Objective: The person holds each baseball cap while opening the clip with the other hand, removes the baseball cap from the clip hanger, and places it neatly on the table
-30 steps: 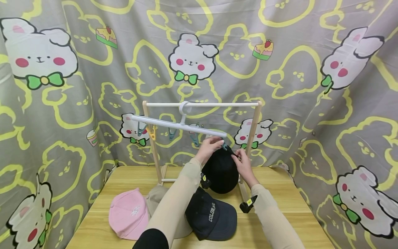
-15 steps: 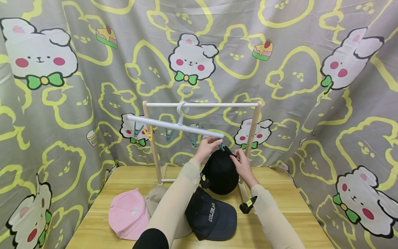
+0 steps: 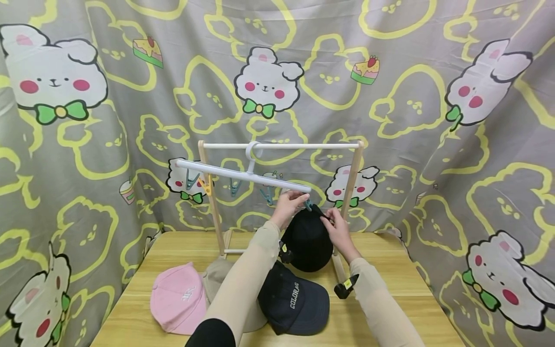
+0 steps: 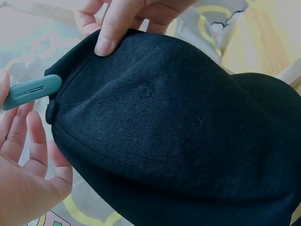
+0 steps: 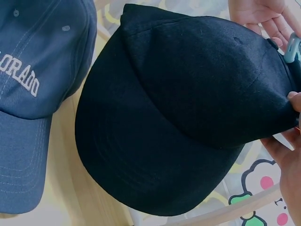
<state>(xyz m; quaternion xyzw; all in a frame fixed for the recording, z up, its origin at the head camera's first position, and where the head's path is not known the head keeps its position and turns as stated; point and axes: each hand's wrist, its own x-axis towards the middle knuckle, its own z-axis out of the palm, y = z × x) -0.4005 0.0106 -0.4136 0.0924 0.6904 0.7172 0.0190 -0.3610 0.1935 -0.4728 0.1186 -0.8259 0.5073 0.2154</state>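
A black baseball cap [image 3: 309,241] hangs with its brim low below the right end of a white clip hanger [image 3: 243,175]. My left hand [image 3: 289,208] pinches a teal clip [image 4: 35,91], whose tip sits over the cap's back edge in the left wrist view. Its other fingers are spread loosely under the clip. With thumb and fingers, my right hand [image 3: 339,230] grips the cap's edge beside the clip; in the left wrist view its thumb [image 4: 109,37] presses on the black fabric. The hanger slopes down to the right.
The hanger's hook is over the top bar of a wooden rack [image 3: 299,146]. Teal clips and a yellow clip [image 3: 205,186] dangle along it. On the table [image 3: 390,289] lie a pink cap [image 3: 178,299], a beige cap [image 3: 213,277] and a navy cap [image 3: 297,303]. A patterned curtain surrounds the table.
The hanger has shifted slightly left, its hook sliding a little along the bar. The clip and the cap's gripped edge have moved slightly left and down with it. Both hands keep their hold.
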